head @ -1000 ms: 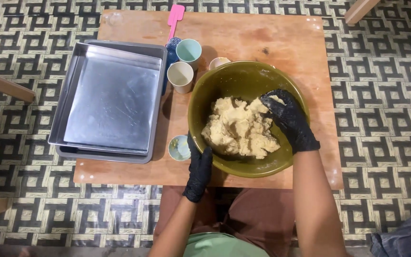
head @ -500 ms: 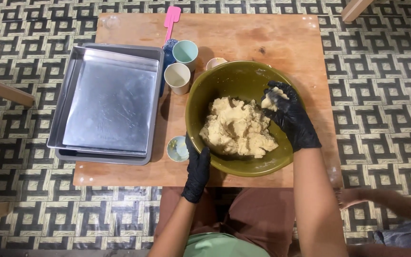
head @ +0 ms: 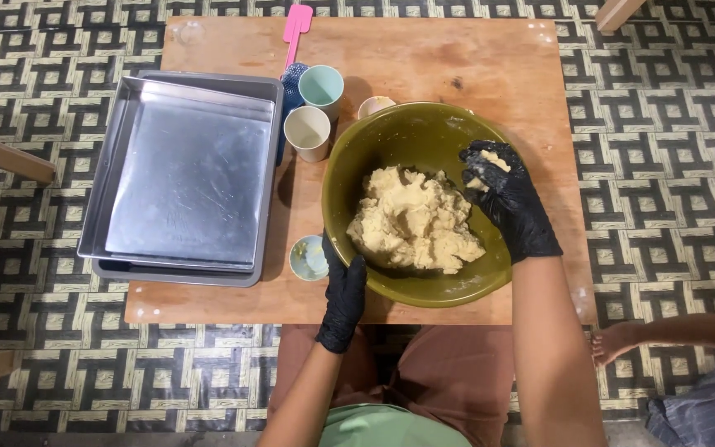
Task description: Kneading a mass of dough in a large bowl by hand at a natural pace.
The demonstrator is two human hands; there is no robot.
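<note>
Pale dough (head: pixel 414 217) sits heaped in the olive-green mixing bowl (head: pixel 391 136) on the wooden table (head: pixel 457 58). From the head view, the right hand (head: pixel 506 199), black-gloved, is curled shut around a small lump of dough at the bowl's right side. The left hand (head: pixel 343 298), gloved too, clasps the bowl's near rim. Just beside it lies a tiny dish (head: pixel 308 257). Left of the bowl are stacked metal baking pans (head: pixel 184 178), two cups (head: pixel 308 132) and a pink spatula (head: pixel 296 25).
</note>
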